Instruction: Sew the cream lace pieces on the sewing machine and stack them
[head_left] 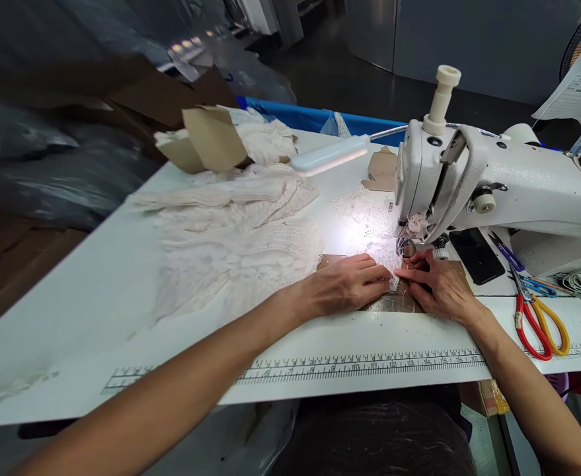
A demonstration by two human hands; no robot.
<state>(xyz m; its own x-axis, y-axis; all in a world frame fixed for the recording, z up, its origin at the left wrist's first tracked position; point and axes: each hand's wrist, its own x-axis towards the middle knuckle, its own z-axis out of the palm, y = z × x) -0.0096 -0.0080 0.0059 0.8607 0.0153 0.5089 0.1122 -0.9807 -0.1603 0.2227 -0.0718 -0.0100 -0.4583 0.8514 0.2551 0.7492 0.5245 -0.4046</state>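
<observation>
My left hand [347, 284] lies flat, fingers stretched out, pressing white lace fabric [369, 228] onto the table just left of the needle. My right hand [439, 284] rests beside it, fingers extended and close together, holding the lace edge down on a brown patch [394, 303] right under the presser foot [408, 248] of the white sewing machine [493, 185]. The fingertips of both hands almost meet. A lamp [330, 155] lights the lace brightly.
A pile of cream lace pieces [235, 231] lies left of my hands, with cardboard pieces [211, 135] behind it. Red and yellow scissors [538, 320], purple snips [505, 251] and a black phone [476, 254] lie to the right. A printed ruler [359, 363] runs along the table's front edge.
</observation>
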